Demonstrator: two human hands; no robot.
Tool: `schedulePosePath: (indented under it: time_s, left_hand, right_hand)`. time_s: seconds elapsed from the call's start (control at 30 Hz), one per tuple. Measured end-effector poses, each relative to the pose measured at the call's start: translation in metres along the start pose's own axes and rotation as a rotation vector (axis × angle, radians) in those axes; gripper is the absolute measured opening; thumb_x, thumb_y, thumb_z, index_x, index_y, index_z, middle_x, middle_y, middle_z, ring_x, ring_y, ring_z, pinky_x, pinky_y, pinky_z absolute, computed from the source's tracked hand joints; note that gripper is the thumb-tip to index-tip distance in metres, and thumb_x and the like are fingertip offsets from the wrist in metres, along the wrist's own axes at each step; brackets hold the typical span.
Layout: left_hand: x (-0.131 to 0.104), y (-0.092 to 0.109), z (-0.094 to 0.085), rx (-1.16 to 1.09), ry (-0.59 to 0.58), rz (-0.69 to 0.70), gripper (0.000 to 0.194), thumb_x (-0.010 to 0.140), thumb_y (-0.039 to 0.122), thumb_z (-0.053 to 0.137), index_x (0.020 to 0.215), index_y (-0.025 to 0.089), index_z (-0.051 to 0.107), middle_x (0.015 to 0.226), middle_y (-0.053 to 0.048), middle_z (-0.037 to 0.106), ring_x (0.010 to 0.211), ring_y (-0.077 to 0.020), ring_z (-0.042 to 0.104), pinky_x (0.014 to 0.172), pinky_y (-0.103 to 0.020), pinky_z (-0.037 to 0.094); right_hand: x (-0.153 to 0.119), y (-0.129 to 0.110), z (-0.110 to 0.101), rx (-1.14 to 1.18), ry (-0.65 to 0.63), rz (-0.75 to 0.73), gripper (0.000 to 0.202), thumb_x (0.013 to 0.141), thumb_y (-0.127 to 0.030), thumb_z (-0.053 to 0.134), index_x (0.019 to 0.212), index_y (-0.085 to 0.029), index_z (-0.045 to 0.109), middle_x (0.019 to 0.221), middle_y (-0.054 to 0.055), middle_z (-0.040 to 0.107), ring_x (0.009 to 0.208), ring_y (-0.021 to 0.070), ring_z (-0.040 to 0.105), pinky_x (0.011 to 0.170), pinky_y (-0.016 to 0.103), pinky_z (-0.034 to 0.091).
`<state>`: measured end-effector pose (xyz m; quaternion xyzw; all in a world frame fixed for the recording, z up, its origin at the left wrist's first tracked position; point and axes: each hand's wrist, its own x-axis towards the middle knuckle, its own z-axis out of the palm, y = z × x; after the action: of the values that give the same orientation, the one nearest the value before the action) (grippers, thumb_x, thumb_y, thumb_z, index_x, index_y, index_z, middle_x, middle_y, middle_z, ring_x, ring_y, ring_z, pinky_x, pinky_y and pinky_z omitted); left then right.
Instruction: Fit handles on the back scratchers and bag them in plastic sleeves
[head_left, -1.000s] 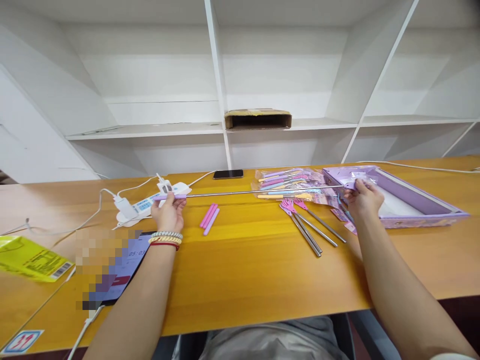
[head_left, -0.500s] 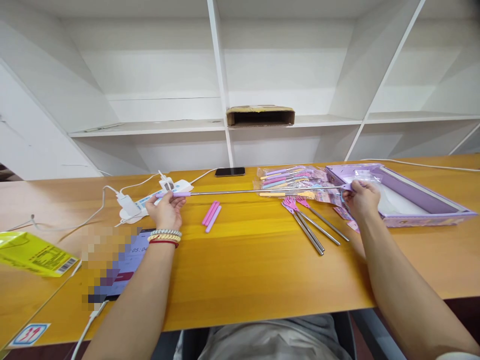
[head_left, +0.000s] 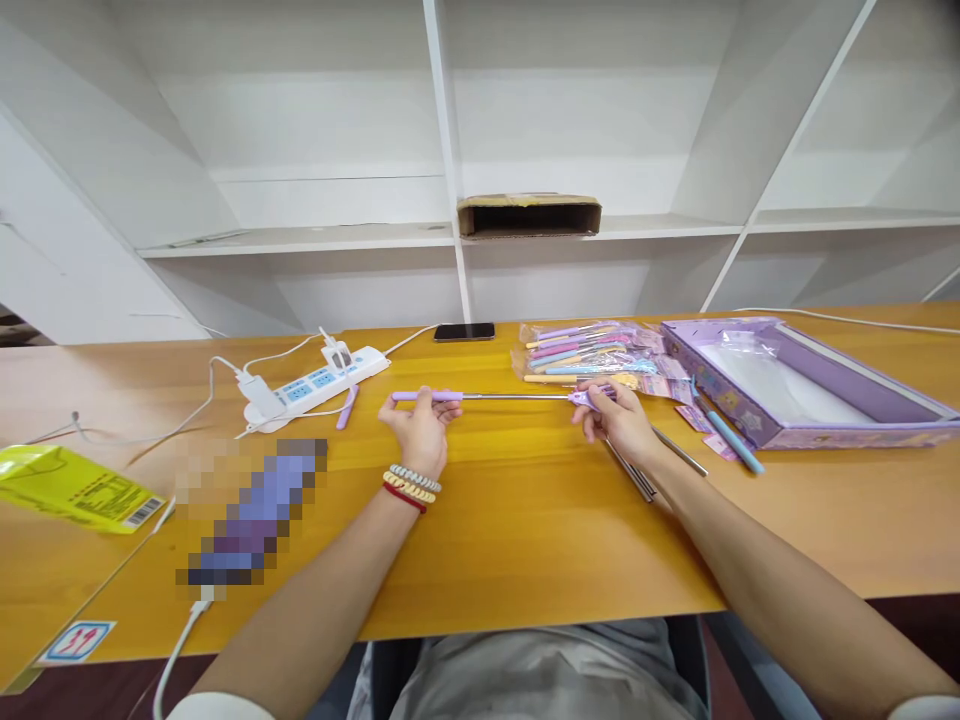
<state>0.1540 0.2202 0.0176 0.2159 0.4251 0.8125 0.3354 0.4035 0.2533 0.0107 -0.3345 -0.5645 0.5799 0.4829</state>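
A telescopic back scratcher with a purple handle [head_left: 409, 397] and a thin metal rod [head_left: 517, 397] spans level between my hands above the table. My left hand [head_left: 422, 430] is closed around the handle. My right hand [head_left: 619, 425] pinches the purple claw head [head_left: 582, 399], partly covering it. Below my right hand lie metal rods [head_left: 630, 470] of other back scratchers, their heads hidden behind the hand. A loose purple handle [head_left: 347, 407] rests left of my left hand, by the power strip.
Back scratchers in clear bags [head_left: 585, 355] lie at the back, beside an open purple box [head_left: 795, 437]. A light blue handle [head_left: 735, 443] lies against the box. Left are a power strip [head_left: 322, 385], a pixelated device [head_left: 259, 515] and a yellow carton [head_left: 82, 490]. A black phone [head_left: 465, 331] lies behind.
My hands have come closer together, and the rod between them has become much shorter. The light blue handle by the box now shows. The pink handles are no longer visible.
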Motion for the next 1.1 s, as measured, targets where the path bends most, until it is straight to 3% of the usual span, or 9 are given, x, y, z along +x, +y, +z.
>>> schedulePosePath:
  time_s: [0.17,0.47,0.63,0.77,0.93,1.1]
  left_hand:
    - [-0.007,0.000,0.004,0.004,-0.001,-0.008,0.041,0.075,0.019,0.054,0.098,0.025,0.021,0.061,0.006,0.060,0.048,-0.0148,0.062,0.046,-0.026,0.050]
    - [-0.052,-0.008,0.017,0.011,-0.177,0.025,0.045,0.075,0.026,0.060,0.098,0.026,0.022,0.070,0.003,0.064,0.054,-0.0146,0.065,0.051,-0.025,0.051]
    - [-0.041,-0.008,0.018,0.020,-0.232,-0.027,0.049,0.073,0.027,0.063,0.099,0.026,0.022,0.067,0.005,0.062,0.054,-0.0151,0.065,0.051,-0.026,0.052]
    - [-0.011,0.014,0.014,0.020,-0.183,0.033,0.046,0.074,0.025,0.061,0.099,0.026,0.022,0.062,0.007,0.060,0.050,-0.0146,0.063,0.050,-0.026,0.052]
    - [0.036,0.046,-0.006,0.033,0.036,0.164,0.039,0.076,0.018,0.057,0.097,0.024,0.025,0.059,0.009,0.056,0.044,-0.0103,0.059,0.046,-0.022,0.050]
    - [0.062,0.058,-0.019,0.046,0.098,0.218,0.033,0.075,0.017,0.057,0.093,0.022,0.030,0.058,0.008,0.055,0.043,-0.0098,0.058,0.044,-0.021,0.049]
  right_hand:
    - [-0.004,0.001,0.006,0.032,-0.040,-0.070,0.027,0.083,-0.046,0.049,0.091,-0.021,0.044,0.064,0.001,0.065,0.035,0.0116,0.053,0.033,0.018,0.024]
    - [-0.023,0.004,0.044,0.007,-0.167,-0.009,0.029,0.084,-0.048,0.045,0.096,-0.022,0.041,0.066,-0.001,0.064,0.037,0.0110,0.054,0.034,0.019,0.029]
    - [-0.021,0.000,0.046,-0.069,-0.163,-0.042,0.031,0.083,-0.048,0.047,0.097,-0.021,0.045,0.064,-0.001,0.064,0.039,0.0100,0.053,0.037,0.020,0.035]
    - [-0.008,-0.008,0.030,-0.012,-0.053,-0.112,0.031,0.081,-0.047,0.051,0.097,-0.020,0.049,0.058,-0.002,0.061,0.037,0.0093,0.052,0.036,0.019,0.035]
    - [0.011,-0.021,-0.018,0.073,0.212,-0.252,0.030,0.075,-0.047,0.059,0.079,-0.019,0.050,0.052,-0.004,0.057,0.032,0.0080,0.047,0.031,0.019,0.033]
    - [0.020,-0.028,-0.052,0.067,0.391,-0.345,0.031,0.068,-0.043,0.066,0.066,-0.017,0.050,0.046,-0.004,0.052,0.030,0.0071,0.042,0.028,0.019,0.032]
